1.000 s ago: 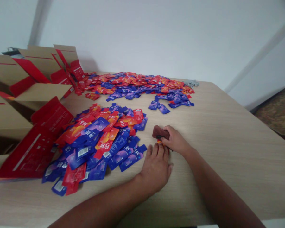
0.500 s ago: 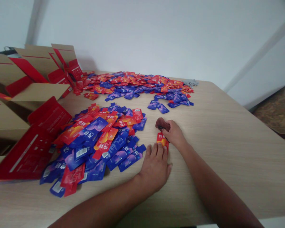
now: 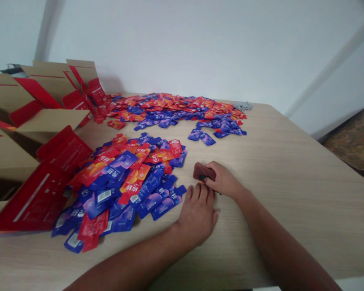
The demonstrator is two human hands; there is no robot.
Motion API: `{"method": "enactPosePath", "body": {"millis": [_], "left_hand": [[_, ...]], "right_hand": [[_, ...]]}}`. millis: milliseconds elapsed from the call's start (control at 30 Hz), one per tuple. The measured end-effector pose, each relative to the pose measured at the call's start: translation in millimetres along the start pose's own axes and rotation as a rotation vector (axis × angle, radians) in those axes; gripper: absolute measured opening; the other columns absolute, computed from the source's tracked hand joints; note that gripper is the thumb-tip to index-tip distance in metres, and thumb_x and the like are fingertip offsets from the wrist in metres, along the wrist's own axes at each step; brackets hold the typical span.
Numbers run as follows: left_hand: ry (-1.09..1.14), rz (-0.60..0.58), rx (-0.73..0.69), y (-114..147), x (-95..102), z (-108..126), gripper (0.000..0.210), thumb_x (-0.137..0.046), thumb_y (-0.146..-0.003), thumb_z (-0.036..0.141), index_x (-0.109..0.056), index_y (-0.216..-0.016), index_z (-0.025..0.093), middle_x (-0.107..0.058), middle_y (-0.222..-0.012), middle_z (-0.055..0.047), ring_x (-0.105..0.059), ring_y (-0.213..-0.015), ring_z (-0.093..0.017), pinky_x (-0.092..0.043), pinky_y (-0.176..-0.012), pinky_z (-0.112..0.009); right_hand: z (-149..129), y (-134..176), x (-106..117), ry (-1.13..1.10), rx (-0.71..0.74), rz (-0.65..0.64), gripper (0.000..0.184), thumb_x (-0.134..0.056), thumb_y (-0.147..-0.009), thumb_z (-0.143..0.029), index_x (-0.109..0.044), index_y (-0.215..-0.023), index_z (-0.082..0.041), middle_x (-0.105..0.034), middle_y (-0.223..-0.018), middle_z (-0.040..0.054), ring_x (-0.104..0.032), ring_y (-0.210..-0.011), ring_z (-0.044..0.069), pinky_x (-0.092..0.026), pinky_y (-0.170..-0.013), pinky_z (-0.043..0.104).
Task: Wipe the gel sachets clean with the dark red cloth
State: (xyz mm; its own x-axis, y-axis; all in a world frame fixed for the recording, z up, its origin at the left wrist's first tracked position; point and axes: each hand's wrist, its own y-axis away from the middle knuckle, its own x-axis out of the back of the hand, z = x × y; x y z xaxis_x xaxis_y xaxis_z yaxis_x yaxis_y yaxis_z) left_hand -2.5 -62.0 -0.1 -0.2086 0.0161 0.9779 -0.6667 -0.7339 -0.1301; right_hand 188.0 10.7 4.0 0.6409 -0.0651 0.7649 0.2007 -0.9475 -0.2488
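My left hand (image 3: 197,216) lies flat on the table, fingers stretched forward over a red and orange sachet (image 3: 202,184). Only a sliver of that sachet shows around the fingertips. Just beyond them, my right hand (image 3: 226,180) is closed on a brown, cloth-like piece (image 3: 202,171) with a dark underside, which covers the sachet's far end. I cannot make out exactly what the brown piece is. To the left of both hands spreads a heap of blue and red sachets (image 3: 133,178), many with white lettering.
Open red and brown cardboard boxes (image 3: 48,188) stand along the left. A long pile of similar sachets (image 3: 170,106) runs across the back of the wooden table (image 3: 291,182) by the white wall. Something grey and crumpled (image 3: 245,106) lies at the pile's right end.
My right hand has drawn the brown piece toward me and slightly left, over the sachet's far end. My left hand stays in place on the sachet.
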Motion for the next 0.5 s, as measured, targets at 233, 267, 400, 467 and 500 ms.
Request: {"method": "enactPosePath", "body": {"millis": [233, 267, 400, 467, 500], "left_hand": [[0.034, -0.024, 0.006, 0.2, -3.1, -1.7, 0.068, -0.045, -0.105, 0.053, -0.045, -0.159, 0.011, -0.043, -0.165, -0.022, -0.037, -0.152, -0.040, -0.024, -0.127, -0.062], [0.038, -0.025, 0.004, 0.3, -3.0, -1.9, 0.068, -0.045, -0.105, 0.053, -0.046, -0.159, 0.011, -0.043, -0.165, -0.022, -0.037, -0.152, -0.040, -0.024, -0.127, -0.062], [0.040, -0.014, -0.004, 1.1, -1.6, -2.9, 0.068, -0.045, -0.105, 0.052, -0.045, -0.159, 0.011, -0.044, -0.164, -0.021, -0.037, -0.152, -0.039, -0.024, -0.127, -0.060], [0.046, -0.007, -0.005, 1.5, -0.7, -3.7, 0.069, -0.046, -0.105, 0.053, -0.044, -0.159, 0.012, -0.044, -0.165, -0.021, -0.037, -0.152, -0.039, -0.024, -0.127, -0.060], [0.051, -0.006, -0.005, 1.6, -0.3, -4.2, 0.069, -0.046, -0.104, 0.053, -0.045, -0.159, 0.012, -0.044, -0.165, -0.020, -0.037, -0.152, -0.039, -0.025, -0.127, -0.060]], "right_hand": [[21.8, -13.9, -12.3, 0.107, -0.200, 0.180, 0.024, -0.070, -0.084, -0.028, -0.065, -0.106, -0.021, -0.069, -0.097, 0.0056, -0.063, -0.087, 0.024, -0.048, -0.078, 0.035], [24.7, -14.9, -12.7, 0.114, -0.204, 0.193, 0.024, -0.070, -0.084, -0.029, -0.065, -0.106, -0.021, -0.070, -0.098, 0.0059, -0.064, -0.088, 0.024, -0.049, -0.079, 0.036], [29.6, -14.7, -13.5, 0.102, -0.187, 0.215, 0.028, -0.069, -0.085, -0.031, -0.066, -0.111, -0.022, -0.070, -0.103, 0.0068, -0.065, -0.094, 0.025, -0.051, -0.084, 0.038], [28.4, -12.7, -12.5, 0.079, -0.194, 0.224, 0.029, -0.070, -0.085, -0.032, -0.066, -0.112, -0.022, -0.071, -0.103, 0.0068, -0.065, -0.094, 0.026, -0.051, -0.084, 0.038], [27.1, -11.4, -11.2, 0.059, -0.199, 0.232, 0.030, -0.070, -0.085, -0.033, -0.067, -0.112, -0.022, -0.071, -0.103, 0.0066, -0.065, -0.093, 0.026, -0.051, -0.084, 0.038]]}}
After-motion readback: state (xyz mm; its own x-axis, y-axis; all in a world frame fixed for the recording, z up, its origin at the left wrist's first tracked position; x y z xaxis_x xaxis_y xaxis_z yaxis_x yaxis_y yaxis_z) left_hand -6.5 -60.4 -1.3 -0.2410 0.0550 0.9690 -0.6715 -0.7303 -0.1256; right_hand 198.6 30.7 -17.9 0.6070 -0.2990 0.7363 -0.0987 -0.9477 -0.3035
